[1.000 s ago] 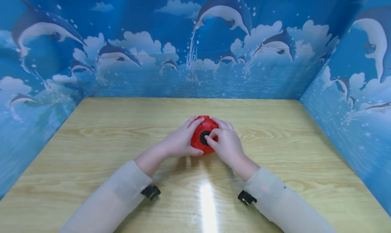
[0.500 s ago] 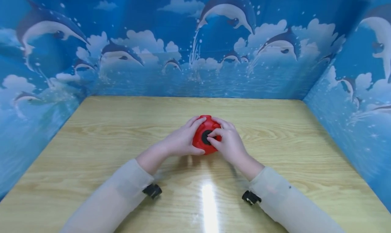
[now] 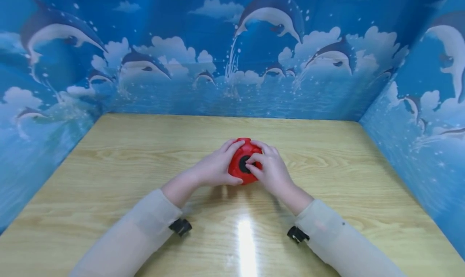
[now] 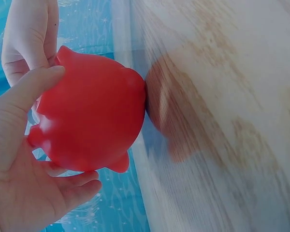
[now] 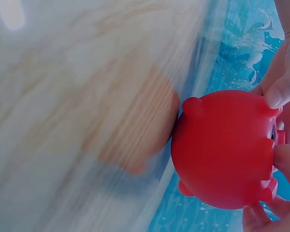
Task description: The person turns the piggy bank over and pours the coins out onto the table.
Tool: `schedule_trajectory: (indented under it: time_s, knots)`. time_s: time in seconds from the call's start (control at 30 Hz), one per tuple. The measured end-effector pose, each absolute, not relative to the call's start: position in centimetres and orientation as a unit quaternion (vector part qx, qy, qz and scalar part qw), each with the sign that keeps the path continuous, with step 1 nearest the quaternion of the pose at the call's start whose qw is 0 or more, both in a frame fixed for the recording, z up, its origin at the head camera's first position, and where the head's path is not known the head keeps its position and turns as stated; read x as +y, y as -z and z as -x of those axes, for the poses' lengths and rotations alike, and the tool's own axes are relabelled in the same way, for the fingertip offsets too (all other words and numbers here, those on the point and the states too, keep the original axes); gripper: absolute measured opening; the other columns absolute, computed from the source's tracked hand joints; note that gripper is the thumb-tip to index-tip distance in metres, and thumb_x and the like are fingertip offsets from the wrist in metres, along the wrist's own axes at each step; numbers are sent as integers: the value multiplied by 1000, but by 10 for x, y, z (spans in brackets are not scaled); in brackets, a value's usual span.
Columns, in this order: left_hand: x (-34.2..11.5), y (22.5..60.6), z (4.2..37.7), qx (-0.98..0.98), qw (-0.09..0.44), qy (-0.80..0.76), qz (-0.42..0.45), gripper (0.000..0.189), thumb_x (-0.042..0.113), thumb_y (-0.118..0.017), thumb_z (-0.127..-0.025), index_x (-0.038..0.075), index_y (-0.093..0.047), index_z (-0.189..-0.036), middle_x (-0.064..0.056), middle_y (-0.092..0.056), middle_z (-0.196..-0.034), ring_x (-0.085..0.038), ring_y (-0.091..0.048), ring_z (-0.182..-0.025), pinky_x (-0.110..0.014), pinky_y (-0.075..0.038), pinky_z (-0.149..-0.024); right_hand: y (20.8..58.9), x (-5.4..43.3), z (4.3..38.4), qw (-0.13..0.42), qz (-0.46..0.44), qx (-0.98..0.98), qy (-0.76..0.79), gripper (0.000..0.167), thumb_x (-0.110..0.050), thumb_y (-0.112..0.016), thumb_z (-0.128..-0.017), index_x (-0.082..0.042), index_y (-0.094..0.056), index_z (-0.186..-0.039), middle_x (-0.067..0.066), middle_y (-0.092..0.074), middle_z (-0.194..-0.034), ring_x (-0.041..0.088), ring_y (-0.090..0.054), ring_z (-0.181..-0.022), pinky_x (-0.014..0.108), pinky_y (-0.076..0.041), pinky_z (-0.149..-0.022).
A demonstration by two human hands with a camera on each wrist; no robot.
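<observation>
A round red piggy bank (image 3: 248,147) with short stubs rests belly-up on the wooden table, a black round plug (image 3: 243,164) in its upper face. My left hand (image 3: 212,168) grips its left side, thumb toward me and fingers round the far side. In the left wrist view the smooth red body (image 4: 94,111) meets the tabletop and the plug is hidden. My right hand (image 3: 273,172) pinches the plug's right edge between thumb and forefinger, its other fingers along the far right side of the bank. From the right wrist, the stubs on the bank (image 5: 222,150) show.
The light wood-grain table (image 3: 145,143) carries a bright glare streak in front of the hands. Blue curtains (image 3: 174,91) printed with dolphins stand at the back and both sides. A black wrist camera (image 3: 180,227) hangs under the left sleeve, another black camera (image 3: 298,234) under the right.
</observation>
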State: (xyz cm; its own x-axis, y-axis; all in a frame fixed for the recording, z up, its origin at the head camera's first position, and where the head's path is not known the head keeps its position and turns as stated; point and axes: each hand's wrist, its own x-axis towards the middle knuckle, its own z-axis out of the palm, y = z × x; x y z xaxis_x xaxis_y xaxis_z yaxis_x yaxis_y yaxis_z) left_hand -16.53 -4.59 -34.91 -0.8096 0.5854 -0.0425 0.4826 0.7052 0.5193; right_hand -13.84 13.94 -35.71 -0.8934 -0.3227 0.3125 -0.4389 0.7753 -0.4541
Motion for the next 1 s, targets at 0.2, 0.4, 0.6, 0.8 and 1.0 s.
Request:
schedule_trajectory:
  time_s: [0.2,0.4,0.6,0.8,1.0]
  knots:
    - [-45,351,170,914,105,-262,-292,100,36,-77,-76,17,-13,-150,-10,-15,-152,-25,-38,-126,-36,-49,-88,356,142,141,89,-193,-939,-271,9,-16,-71,-84,-14,-69,-92,8,-42,-141,31,-40,-122,44,-48,-87]
    - [-46,350,171,910,119,-265,-294,100,36,-77,-76,16,-13,-150,-10,-14,-152,-26,-36,-126,-37,-48,-89,356,144,141,79,-190,-935,-289,11,-15,-71,-83,-13,-71,-94,7,-44,-139,31,-39,-124,46,-46,-90]
    - [-48,351,171,909,125,-267,-293,100,35,-77,-76,16,-13,-150,-9,-13,-153,-25,-34,-128,-37,-47,-90,357,142,141,82,-196,-929,-303,10,-13,-72,-82,-13,-73,-93,7,-45,-138,31,-39,-122,44,-48,-88]
    - [-49,350,171,909,127,-268,-292,100,36,-77,-76,17,-12,-150,-9,-12,-153,-25,-33,-129,-37,-47,-91,358,140,143,84,-197,-928,-304,9,-12,-72,-82,-14,-72,-92,5,-45,-137,30,-39,-121,43,-48,-88]
    - [-47,349,170,907,126,-268,-299,99,36,-76,-77,16,-12,-150,-9,-12,-153,-24,-34,-128,-37,-46,-92,357,144,143,82,-203,-930,-296,10,-11,-72,-82,-14,-73,-91,7,-45,-137,31,-38,-122,46,-45,-91]
